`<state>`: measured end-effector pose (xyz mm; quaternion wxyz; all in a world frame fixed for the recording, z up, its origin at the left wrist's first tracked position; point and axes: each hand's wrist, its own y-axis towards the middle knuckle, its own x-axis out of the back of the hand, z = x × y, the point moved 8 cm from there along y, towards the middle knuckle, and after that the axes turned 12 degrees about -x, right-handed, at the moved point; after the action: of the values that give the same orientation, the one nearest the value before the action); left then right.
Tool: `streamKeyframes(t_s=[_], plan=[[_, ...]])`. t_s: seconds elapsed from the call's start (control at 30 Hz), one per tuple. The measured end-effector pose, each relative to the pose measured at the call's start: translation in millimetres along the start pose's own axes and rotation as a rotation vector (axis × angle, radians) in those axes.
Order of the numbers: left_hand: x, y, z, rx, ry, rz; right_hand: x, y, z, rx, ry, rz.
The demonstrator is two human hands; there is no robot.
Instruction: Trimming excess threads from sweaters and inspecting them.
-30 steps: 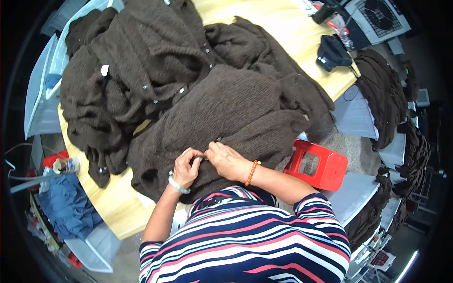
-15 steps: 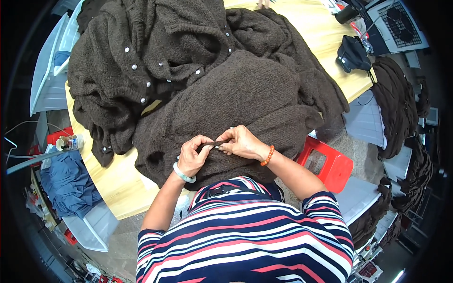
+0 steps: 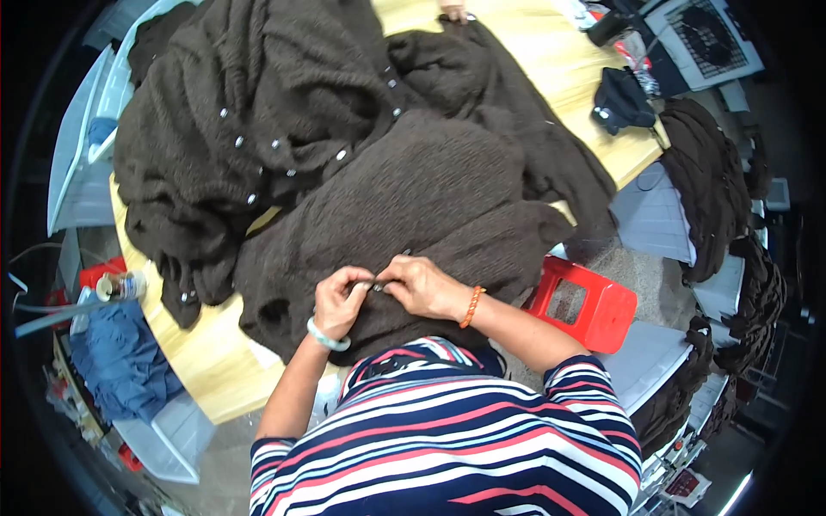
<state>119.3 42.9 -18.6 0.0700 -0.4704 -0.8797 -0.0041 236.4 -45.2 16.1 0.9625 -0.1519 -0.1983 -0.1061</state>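
One garment, probably soft, is pinched left of the stool by left hand and right hand, fingertips closed; at folds it is best held.

Between the left hand and right hand, the pinched bit of brown knit garment is mostly hidden and too small to make out. The top edge cuts off a co-worker beyond one hand; the bottom edge crops the striped shirt.
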Motion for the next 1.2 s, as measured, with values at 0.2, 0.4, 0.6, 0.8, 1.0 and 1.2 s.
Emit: streamKeyframes(t_s=[0.2, 0.4, 0.6, 0.8, 1.0, 1.2], plan=[[-1.5, -3.2, -4.3, 0.018, -0.046, 0.02, 0.2, 4.1, -5.3, -0.116, 0.06, 0.098], [-1.9, -1.1, 1.4, 0.027, -0.012, 0.097, -5.2, -2.0, 2.1, 0.063, -0.091, 0.033], [-0.2, -1.5, -1.7, 0.003, -0.013, 0.128, -5.4, -3.5, 8.7, 0.144, -0.011, 0.051], [-6.0, 6.6, -22.8, -0.048, -0.058, 0.234, 5.9, 1.7, 8.5, -0.133, 0.16, 0.253], [3.2, 11.0, -24.7, -0.15, 0.442, 0.214, 26.8, -10.6, 11.2, -0.045, -0.433, 0.019], [-25.2, 36.9, -84.9, -0.49, 0.579, 0.084, 63.7, -14.6, 10.5, 0.023, -0.459, -0.086]])
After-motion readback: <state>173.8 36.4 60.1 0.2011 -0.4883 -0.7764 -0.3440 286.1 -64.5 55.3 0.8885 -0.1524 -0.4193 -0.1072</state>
